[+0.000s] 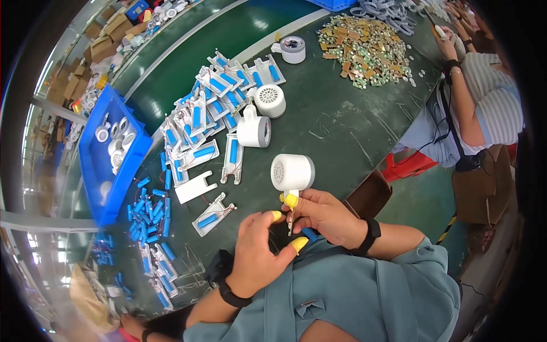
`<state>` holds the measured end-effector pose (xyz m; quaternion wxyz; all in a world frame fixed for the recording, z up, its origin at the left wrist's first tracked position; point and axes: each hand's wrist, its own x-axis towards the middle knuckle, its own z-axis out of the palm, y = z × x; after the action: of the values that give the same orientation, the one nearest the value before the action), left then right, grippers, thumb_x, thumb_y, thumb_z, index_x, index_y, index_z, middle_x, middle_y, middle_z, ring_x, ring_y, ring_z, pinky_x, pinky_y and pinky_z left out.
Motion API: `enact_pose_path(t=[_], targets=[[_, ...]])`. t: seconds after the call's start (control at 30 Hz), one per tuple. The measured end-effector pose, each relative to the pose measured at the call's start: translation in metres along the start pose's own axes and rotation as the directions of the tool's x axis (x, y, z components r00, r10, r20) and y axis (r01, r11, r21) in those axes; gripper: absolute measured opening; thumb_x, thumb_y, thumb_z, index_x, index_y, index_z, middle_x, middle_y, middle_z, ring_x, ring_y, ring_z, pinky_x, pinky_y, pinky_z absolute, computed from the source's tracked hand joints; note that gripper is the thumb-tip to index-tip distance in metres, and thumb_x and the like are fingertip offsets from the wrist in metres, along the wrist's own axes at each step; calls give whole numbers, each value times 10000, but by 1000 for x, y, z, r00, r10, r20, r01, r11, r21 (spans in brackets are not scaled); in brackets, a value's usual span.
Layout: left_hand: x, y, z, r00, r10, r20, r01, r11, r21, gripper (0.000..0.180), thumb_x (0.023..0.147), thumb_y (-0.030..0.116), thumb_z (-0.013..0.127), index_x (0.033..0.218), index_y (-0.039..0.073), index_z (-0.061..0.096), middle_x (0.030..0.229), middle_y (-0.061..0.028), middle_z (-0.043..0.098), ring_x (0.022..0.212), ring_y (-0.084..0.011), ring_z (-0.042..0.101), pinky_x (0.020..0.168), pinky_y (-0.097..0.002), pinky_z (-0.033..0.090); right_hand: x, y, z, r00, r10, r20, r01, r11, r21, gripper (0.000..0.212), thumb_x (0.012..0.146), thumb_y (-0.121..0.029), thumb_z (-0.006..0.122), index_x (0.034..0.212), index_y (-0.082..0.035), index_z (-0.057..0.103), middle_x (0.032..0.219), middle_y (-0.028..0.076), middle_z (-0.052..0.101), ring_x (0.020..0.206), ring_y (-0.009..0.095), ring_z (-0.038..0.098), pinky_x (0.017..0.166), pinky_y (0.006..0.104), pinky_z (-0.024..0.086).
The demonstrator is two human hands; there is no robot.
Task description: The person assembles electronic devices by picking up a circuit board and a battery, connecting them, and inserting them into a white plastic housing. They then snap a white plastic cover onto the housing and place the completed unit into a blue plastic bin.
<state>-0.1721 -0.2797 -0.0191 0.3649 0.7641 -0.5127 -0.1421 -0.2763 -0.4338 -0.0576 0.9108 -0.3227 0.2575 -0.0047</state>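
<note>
My right hand (327, 218) is closed round the short neck of a white fan head (292, 172) with a round grille and grey rim. Yellow covers sit on its fingertips. Below those fingers hangs a small circuit board (290, 224). A blue cylindrical battery cell (309, 234) shows under the right hand, close to my clothing; whether it is wired to the board I cannot tell. My left hand (257, 253) is beside the board, its yellow-tipped thumb and index finger apart with nothing visible between them. A white handle shell with a blue cell (212, 218) lies left of it.
Handle shells with blue cells (211, 100) are piled beyond, near more white fan heads (254, 130). Loose blue cells (151, 214) lie left by a blue bin (111, 154). A heap of small circuit boards (367, 51) is far right. Another person (473, 102) works at right.
</note>
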Motion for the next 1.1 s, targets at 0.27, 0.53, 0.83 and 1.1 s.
enact_pose_path(t=[0.27, 0.53, 0.83, 1.1], targets=[[-15, -16, 4, 992, -90, -83, 80, 990, -119, 394, 842, -45, 633, 1218, -23, 518, 1017, -136, 657, 903, -241, 661, 833, -312, 514, 0, -5, 10, 998, 48, -32, -51, 996, -77, 316, 973, -231, 570, 1186, -3, 520, 1000, 54, 609, 872, 118, 618, 713, 263, 528], [-23, -39, -1, 933, -344, -104, 207, 751, -627, 302, 895, -80, 573, 1194, -49, 539, 1049, -124, 657, 904, -178, 652, 834, -285, 514, -8, -33, 0, 697, -629, 344, 423, -26, -906, 789, 704, -61, 760, 1383, -39, 358, 1305, 208, 391, 1109, 389, 519, 844, 399, 502], [-32, -51, -7, 928, -364, -77, 277, 813, -512, 323, 821, -111, 621, 1136, -53, 587, 1024, -109, 629, 860, -161, 662, 777, -261, 545, 37, -32, -2, 744, -406, 531, 496, -197, -846, 767, 681, -81, 778, 1336, -11, 387, 1210, 193, 463, 1036, 396, 558, 835, 434, 503], [-25, -50, -16, 984, 51, -171, -22, 985, 171, 332, 758, -21, 695, 1066, 25, 580, 925, -135, 640, 693, -274, 650, 601, -335, 526, 15, -35, 9, 760, -436, 483, 470, -145, -871, 706, 685, -92, 762, 1292, -1, 413, 1168, 186, 455, 941, 389, 590, 792, 420, 521]])
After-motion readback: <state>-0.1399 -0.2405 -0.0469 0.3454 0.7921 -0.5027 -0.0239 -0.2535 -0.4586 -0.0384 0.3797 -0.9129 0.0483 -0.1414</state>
